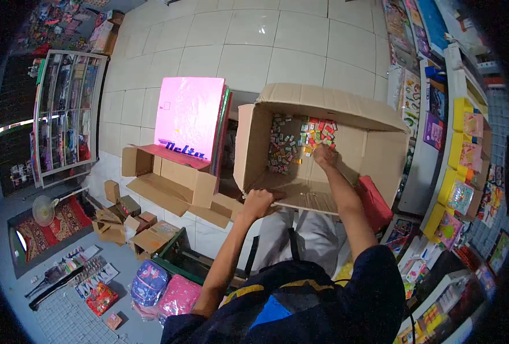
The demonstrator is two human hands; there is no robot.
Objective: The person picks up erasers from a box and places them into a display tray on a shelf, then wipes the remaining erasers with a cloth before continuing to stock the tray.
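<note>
A large open cardboard box [380, 149] stands in front of me, with many small coloured packets [283, 143] on its bottom. My right hand [325, 156] reaches down inside, at the edge of the red, green and yellow packets; its fingers are bent together, and what they hold, if anything, is too small to make out. My left hand [259, 203] is closed on the near left rim of the box.
Left of the box lies a pink package [188, 114] beside a smaller open carton [162, 183]. A red item [373, 203] is at the box's near right. Shelves [458, 160] line the right side; two wrapped bags [165, 289] lie at lower left.
</note>
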